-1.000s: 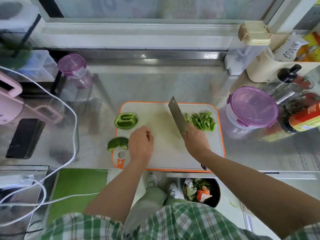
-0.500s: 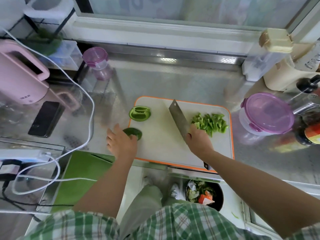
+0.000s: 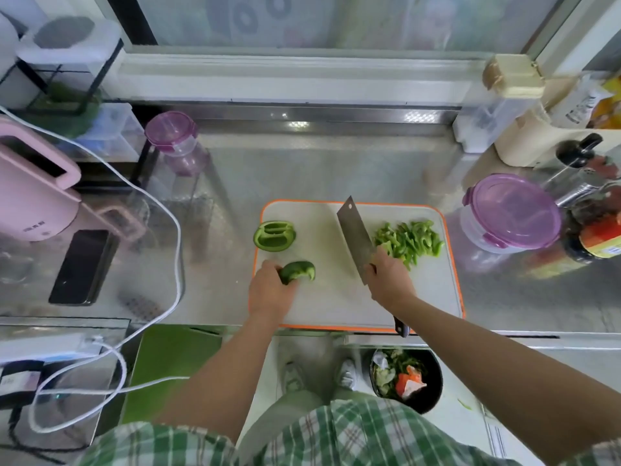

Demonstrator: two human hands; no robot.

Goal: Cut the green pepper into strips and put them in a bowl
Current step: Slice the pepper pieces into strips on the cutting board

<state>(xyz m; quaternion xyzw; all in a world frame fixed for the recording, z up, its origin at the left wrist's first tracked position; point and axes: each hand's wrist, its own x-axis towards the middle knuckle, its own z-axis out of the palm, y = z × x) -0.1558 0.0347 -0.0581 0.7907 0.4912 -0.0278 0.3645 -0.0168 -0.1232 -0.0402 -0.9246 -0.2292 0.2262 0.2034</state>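
Note:
A white cutting board [image 3: 336, 297] with an orange rim lies on the steel counter. My left hand [image 3: 268, 290] grips a dark green pepper piece [image 3: 299, 271] at the board's left side. A hollow pepper half [image 3: 274, 235] lies cut side up at the board's left edge, just beyond it. My right hand [image 3: 389, 284] holds a cleaver [image 3: 355, 237] by its handle, blade pointing away over the board's middle. A pile of green pepper strips [image 3: 408, 242] sits at the board's right, beside the blade.
A clear container with a purple lid [image 3: 510, 211] stands right of the board, bottles [image 3: 598, 237] behind it. Left are a purple-lidded jar [image 3: 174, 142], a pink appliance [image 3: 30, 193], a phone [image 3: 82, 267] and white cables [image 3: 174, 250]. A black waste bin [image 3: 406, 381] stands below the counter edge.
My left hand went left off the board's middle, took the dark pepper piece at the left edge and brought it onto the board. The cleaver hand barely moved.

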